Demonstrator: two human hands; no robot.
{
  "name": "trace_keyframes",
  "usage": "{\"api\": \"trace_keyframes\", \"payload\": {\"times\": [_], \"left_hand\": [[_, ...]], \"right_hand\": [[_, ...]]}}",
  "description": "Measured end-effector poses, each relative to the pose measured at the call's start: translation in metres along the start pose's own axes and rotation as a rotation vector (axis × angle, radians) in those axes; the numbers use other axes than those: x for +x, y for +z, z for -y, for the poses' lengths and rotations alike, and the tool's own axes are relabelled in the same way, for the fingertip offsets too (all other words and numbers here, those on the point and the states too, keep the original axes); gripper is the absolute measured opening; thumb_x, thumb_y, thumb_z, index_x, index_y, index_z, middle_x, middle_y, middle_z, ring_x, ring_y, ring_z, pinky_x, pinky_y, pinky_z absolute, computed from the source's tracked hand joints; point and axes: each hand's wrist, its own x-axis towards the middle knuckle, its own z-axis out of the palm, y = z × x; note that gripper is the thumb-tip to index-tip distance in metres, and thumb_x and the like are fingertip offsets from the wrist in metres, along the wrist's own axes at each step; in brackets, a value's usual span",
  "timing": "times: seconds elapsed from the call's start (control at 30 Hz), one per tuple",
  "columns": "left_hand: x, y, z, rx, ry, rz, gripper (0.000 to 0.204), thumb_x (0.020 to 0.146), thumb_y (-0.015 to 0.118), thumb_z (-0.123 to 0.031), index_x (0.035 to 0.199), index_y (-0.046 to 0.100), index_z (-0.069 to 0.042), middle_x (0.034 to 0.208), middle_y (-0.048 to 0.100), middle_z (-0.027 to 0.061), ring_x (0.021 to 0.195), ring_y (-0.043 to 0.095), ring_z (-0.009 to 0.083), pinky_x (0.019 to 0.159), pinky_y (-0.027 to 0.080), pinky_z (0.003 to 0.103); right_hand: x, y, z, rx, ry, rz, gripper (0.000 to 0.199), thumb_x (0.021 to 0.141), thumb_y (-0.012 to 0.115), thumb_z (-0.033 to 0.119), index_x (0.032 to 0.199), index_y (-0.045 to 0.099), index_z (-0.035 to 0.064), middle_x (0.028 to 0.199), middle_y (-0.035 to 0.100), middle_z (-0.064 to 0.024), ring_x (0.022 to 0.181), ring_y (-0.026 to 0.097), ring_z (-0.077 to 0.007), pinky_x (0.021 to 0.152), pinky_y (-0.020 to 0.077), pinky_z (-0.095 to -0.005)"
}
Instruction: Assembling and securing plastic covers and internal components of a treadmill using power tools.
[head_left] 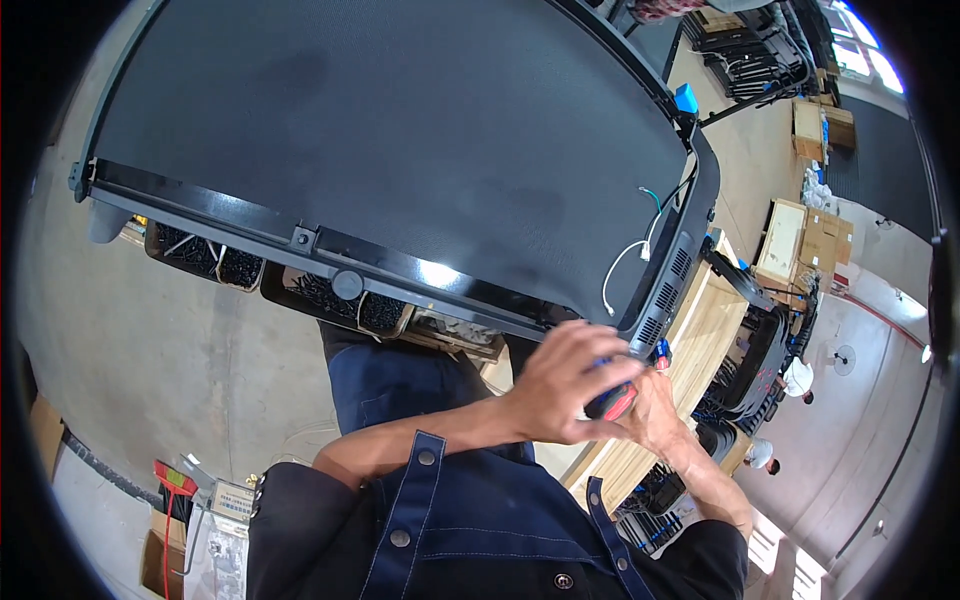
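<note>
Pale workshop floor [230, 400] is spreading around a large, flat, dark panel [400, 130], which is filling the far side of the scene. At its near right corner, the left hand [565, 385] is grasping a red and blue tool [620, 402], fingers bending over the top and thumb lying below, all slightly blurred. The right hand [655, 412] is pressing close on the tool's right side; its fingers are mostly hiding, so I cannot tell how they are gripping. The tool is sitting between the two hands, just beside a slotted grey cover [660, 300]. Beyond the hands, loose white wires [645, 251] are lying on the panel's right side. A grey rail [230, 228] is running along the near edge, and under it small dark parts [318, 292] are filling open trays. Below the hands, the wearer's dark blue apron [500, 530] is showing. To the right, a pale wooden bench [700, 340] is standing, with cardboard boxes [825, 240] stacking up farther off. Two people in white caps are working at far right.
</note>
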Motion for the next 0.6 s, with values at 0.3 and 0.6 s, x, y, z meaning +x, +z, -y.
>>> {"api": "trace_keyframes", "payload": {"times": [0.3,0.6], "left_hand": [[-0.015,0.033,0.015,-0.223,-0.085,0.053,0.03,0.071,0.071,-0.023,0.096,0.067,-0.006,0.09,0.069,0.0082,0.078,0.065,0.0298,0.071,0.053,0.04],[-0.006,0.033,0.022,-0.247,-0.115,-0.003,0.025,0.074,0.069,-0.024,0.091,0.066,-0.006,0.085,0.068,0.0092,0.075,0.064,0.0305,0.069,0.053,0.039]], "right_hand": [[0.005,0.004,-0.009,-0.085,0.017,0.005,0.039,0.069,0.076,0.015,0.105,0.065,0.0057,0.09,0.072,-0.0184,0.085,0.07,-0.0412,0.074,0.0563,-0.0471],[0.014,0.0,-0.011,-0.095,0.046,0.025,0.03,0.068,0.075,0.015,0.094,0.066,0.0028,0.081,0.07,-0.0206,0.079,0.069,-0.0421,0.069,0.0552,-0.0483]]}}
